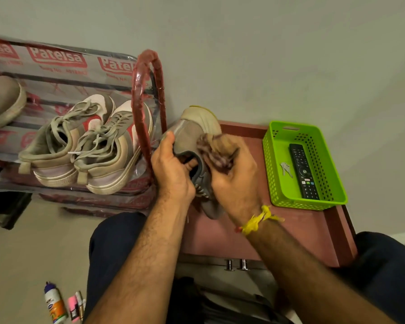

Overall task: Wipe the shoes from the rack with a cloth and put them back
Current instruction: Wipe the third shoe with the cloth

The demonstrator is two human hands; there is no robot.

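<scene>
Left hand (173, 169) grips shoe (189, 139) at collar, thumb inside, over the desk (313, 230) beside rack (147, 94); right hand (236, 174) fingers pinch cloth (216, 148) against upper: looks light, soft upper, stiff sole, so collar hold seems best.

Bare forearms — yellow thread band (257, 220) on right wrist; dark navy trousers (112, 242).

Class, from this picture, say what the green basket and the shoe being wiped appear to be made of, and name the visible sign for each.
Green basket: likely moulded plastic, slightly glossy; uniform bright colour and regular perforated walls. Shoe: matte grey upper, probably suede or fabric, with a paler, rubber-like toe cap; the picture leaves the exact material open.
</scene>
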